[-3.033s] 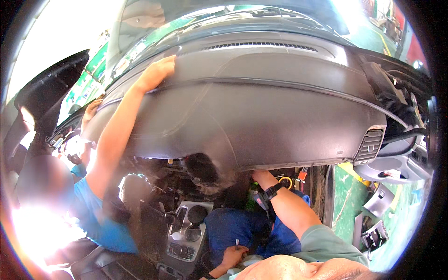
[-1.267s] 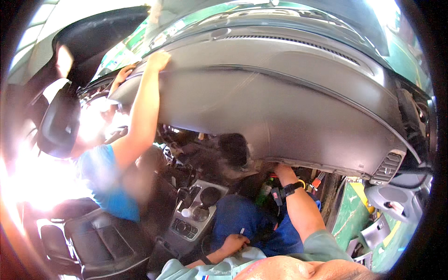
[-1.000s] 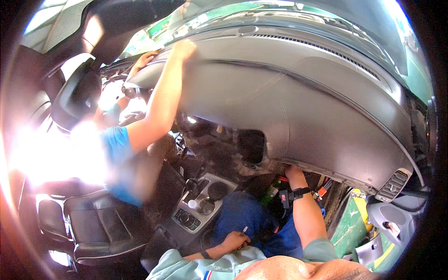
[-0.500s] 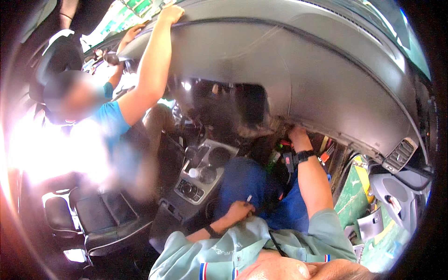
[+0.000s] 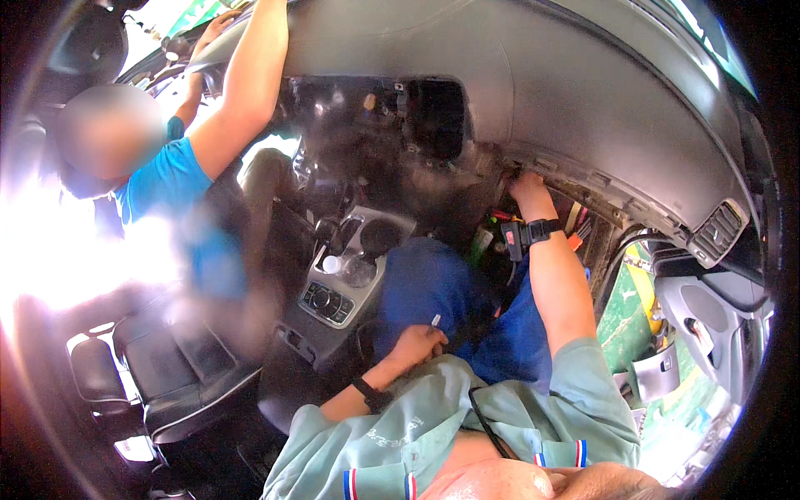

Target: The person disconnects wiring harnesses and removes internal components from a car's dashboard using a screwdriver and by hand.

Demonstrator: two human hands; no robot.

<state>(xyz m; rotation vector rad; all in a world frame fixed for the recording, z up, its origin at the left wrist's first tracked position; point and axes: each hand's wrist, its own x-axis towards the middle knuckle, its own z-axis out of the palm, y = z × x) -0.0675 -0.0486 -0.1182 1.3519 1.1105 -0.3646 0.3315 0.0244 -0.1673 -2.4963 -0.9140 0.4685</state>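
My left hand rests by my lap, its fingers closed round a short, pale stick-like piece whose tip pokes out; its kind is too small to make out. My right hand reaches up to the lower edge of the grey dashboard, on the passenger side. Its fingertips go into the open gap there and are hidden. A black strap with a small dark device sits at my right wrist.
At the left, a co-worker in a blue shirt stretches both arms over the dashboard. The centre console holds a bottle with a white cap. Coloured tool handles lie below the dashboard. The door stands open at right.
My view has shifted, so the dashboard and console sit higher in the picture. The co-worker's raised hand has passed out of view. Both my hands keep about the same places.
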